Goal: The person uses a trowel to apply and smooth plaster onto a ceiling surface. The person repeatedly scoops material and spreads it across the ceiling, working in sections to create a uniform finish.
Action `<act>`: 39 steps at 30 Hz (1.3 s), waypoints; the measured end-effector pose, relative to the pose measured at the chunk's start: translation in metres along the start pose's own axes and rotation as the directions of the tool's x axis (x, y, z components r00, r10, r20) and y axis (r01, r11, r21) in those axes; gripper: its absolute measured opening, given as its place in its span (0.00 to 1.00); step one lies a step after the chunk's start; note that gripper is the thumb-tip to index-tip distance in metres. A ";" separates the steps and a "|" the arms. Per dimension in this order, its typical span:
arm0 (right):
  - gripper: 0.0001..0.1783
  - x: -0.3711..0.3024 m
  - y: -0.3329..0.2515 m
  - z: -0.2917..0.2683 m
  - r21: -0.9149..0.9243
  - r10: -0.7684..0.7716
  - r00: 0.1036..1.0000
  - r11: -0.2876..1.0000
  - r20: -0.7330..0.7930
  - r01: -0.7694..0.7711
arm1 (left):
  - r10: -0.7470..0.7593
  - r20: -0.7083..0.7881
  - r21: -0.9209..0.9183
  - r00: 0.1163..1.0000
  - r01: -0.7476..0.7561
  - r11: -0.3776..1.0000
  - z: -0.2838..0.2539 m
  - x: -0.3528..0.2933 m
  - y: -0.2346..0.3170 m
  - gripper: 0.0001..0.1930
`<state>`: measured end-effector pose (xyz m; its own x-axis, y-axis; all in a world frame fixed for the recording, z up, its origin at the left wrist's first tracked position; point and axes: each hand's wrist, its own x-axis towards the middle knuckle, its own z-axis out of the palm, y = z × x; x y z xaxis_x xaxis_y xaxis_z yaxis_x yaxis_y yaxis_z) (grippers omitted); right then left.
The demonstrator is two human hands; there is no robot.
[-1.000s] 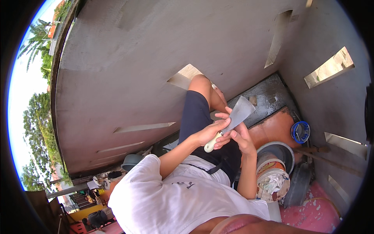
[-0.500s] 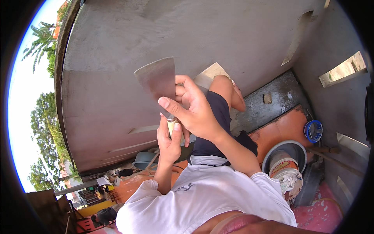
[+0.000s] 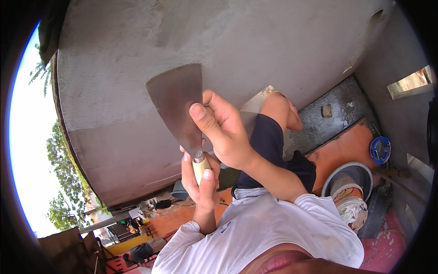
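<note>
A putty knife (image 3: 177, 98) with a wide, brownish grey metal blade and a pale yellow handle is held up in front of me, blade pointing up and away. My left hand (image 3: 204, 191) is wrapped round the handle, its thumb lying along the near side. Higher up, my right hand (image 3: 232, 139) pinches the blade's right edge, thumb on the near face and fingers behind. A grey plastered wall (image 3: 118, 105) stands beyond the tool, with a gap between them.
A grey basin (image 3: 351, 171) holding a stained bucket (image 3: 350, 198) sits on the right, near a blue-rimmed ring-shaped thing (image 3: 380, 150). A small block (image 3: 326, 111) lies on the wet grey floor. Far lower left, a person (image 3: 141, 250) is bent over.
The view has shifted, so wall and buckets sit differently. The blade is turned more broadside to me, and my right thumb now presses along its edge. My left hand still grips the handle.
</note>
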<state>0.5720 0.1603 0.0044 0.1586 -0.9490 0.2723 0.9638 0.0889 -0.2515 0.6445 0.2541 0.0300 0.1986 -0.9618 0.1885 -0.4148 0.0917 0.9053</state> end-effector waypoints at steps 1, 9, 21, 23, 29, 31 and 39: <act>0.16 0.000 0.005 -0.005 -0.031 -0.013 1.000 0.999 -0.006 0.013 | -0.016 -0.005 -0.014 1.000 0.016 1.000 -0.001 0.000 -0.001 0.39; 0.15 -0.003 0.001 -0.001 -0.033 0.038 0.991 0.999 -0.127 -0.042 | -0.141 -0.034 -0.078 0.989 0.138 0.987 -0.005 -0.009 -0.012 0.40; 0.17 0.006 -0.023 0.013 0.013 0.037 0.986 0.999 -0.160 -0.035 | -0.178 -0.080 -0.146 0.981 0.165 0.975 0.015 -0.004 0.018 0.39; 0.18 0.008 -0.029 0.013 0.016 0.053 0.986 0.999 -0.155 -0.051 | -0.124 -0.139 -0.152 0.983 0.102 0.983 0.029 -0.001 0.019 0.36; 0.19 0.002 -0.024 0.010 -0.041 0.079 0.986 0.995 -0.149 -0.086 | -0.199 -0.091 -0.173 0.976 0.181 0.968 0.018 -0.012 0.020 0.39; 0.19 0.005 -0.039 0.017 0.035 0.136 0.982 0.991 -0.134 -0.132 | -0.190 -0.086 -0.164 0.978 0.175 0.971 0.023 -0.009 0.026 0.41; 0.17 0.006 -0.031 0.005 0.057 0.115 0.993 0.992 -0.032 -0.113 | -0.163 -0.169 -0.093 0.972 0.148 0.985 0.043 0.001 0.046 0.43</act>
<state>0.5445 0.1531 0.0184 0.2613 -0.9418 0.2117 0.9504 0.2127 -0.2268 0.5872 0.2462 0.0554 0.4105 -0.9063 0.1004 -0.2962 -0.0285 0.9547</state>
